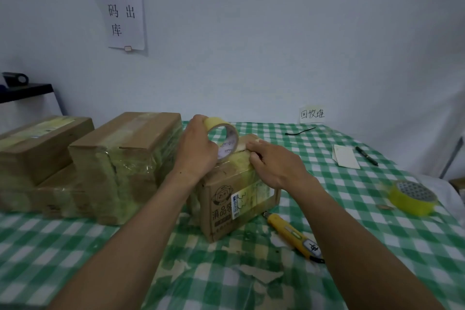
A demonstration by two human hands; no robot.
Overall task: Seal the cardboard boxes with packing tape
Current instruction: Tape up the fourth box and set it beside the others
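Note:
A small printed cardboard box (226,209) stands in the middle of the green checked table (352,221). My left hand (196,148) grips a roll of yellowish packing tape (224,138) upright on the box's top. My right hand (274,163) lies on the top's right side, its fingertips pressing the tape's end onto the cardboard. Most of the box's top is hidden under both hands.
Three taped cardboard boxes (125,163) are stacked at the left. A yellow box cutter (294,236) lies just right of the small box. A second tape roll (412,197) sits at the right edge; a black pen (366,155) and white cards (346,156) lie farther back.

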